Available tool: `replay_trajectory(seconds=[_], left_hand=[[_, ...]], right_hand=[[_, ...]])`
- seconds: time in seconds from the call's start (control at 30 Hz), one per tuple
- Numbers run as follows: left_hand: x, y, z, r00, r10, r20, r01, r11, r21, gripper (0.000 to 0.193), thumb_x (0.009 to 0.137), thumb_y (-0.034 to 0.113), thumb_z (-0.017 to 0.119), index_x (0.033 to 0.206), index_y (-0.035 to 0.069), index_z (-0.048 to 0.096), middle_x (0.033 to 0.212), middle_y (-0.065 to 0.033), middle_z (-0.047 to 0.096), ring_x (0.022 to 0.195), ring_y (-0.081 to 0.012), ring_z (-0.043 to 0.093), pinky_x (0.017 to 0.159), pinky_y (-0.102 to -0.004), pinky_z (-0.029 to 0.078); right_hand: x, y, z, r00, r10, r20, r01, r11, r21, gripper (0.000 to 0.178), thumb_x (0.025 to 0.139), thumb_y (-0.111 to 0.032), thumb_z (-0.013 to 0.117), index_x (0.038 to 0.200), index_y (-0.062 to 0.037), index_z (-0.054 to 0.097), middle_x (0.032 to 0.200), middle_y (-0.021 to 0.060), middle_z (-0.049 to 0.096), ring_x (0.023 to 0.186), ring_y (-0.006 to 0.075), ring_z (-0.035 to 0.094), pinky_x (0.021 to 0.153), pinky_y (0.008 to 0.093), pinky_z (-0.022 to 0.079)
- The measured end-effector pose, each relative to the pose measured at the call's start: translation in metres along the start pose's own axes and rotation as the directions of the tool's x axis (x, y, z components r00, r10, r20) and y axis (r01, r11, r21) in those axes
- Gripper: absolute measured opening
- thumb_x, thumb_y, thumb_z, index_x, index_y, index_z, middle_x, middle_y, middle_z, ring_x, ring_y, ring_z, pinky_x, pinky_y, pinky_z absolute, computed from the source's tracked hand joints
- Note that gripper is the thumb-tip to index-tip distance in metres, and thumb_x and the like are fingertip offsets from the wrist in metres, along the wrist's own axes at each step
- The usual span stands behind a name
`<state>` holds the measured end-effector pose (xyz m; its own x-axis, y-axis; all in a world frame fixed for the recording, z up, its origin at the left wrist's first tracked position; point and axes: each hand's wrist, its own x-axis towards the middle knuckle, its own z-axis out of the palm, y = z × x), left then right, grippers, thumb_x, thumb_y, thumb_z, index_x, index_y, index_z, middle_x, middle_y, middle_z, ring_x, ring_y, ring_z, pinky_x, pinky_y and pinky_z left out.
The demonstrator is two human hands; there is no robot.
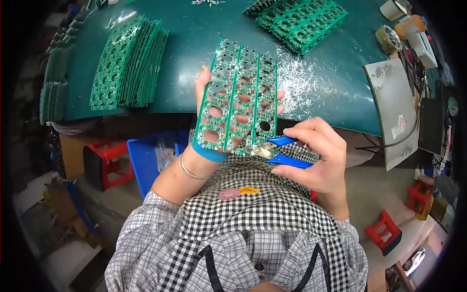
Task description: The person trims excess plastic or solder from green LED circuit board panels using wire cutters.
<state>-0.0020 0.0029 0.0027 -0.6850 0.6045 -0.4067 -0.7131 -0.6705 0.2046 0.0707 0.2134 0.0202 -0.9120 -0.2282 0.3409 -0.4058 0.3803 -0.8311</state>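
Observation:
My left hand (206, 87) holds up a green circuit board panel (238, 97) with rows of round holes, gripping it from behind with the thumb at its left edge. A blue band and a thin bracelet sit on that wrist. My right hand (316, 155) is closed on blue-handled cutters (277, 150), whose metal jaws touch the panel's lower edge.
A dark green table (194, 39) carries a fanned stack of green panels (129, 63) at left, another pile (301, 19) at back right, and scattered cut wire bits (301, 82). A grey board (394, 107) lies at right. A blue bin (146, 160) and red stools (104, 160) stand below.

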Motion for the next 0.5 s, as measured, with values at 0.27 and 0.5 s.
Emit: replay_trajectory(seconds=[0.27, 0.5], left_hand=[[0.003, -0.001, -0.006, 0.997, -0.041, 0.058, 0.041, 0.999, -0.005, 0.100, 0.089, 0.082, 0.035, 0.149, 0.003, 0.044, 0.138, -0.0353, 0.054, 0.117, -0.0483, 0.062, 0.097, -0.0599, 0.053], [0.001, -0.003, 0.001, 0.995, -0.006, 0.099, 0.006, 1.000, -0.001, 0.104, 0.089, 0.084, 0.034, 0.153, 0.003, 0.038, 0.143, -0.0347, 0.049, 0.121, -0.0487, 0.059, 0.099, -0.0631, 0.051]], right_hand=[[-0.004, 0.001, -0.001, 0.998, 0.059, 0.005, -0.059, 0.998, -0.009, 0.050, 0.059, -0.024, 0.098, 0.098, -0.0022, 0.076, 0.082, 0.0051, 0.068, 0.065, 0.0122, 0.062, 0.058, 0.0254, 0.049], [-0.003, 0.016, -0.008, 0.963, 0.219, -0.156, -0.204, 0.973, 0.108, 0.049, 0.059, -0.023, 0.098, 0.098, -0.0016, 0.076, 0.085, 0.0039, 0.067, 0.066, 0.0075, 0.053, 0.056, 0.0218, 0.041]])
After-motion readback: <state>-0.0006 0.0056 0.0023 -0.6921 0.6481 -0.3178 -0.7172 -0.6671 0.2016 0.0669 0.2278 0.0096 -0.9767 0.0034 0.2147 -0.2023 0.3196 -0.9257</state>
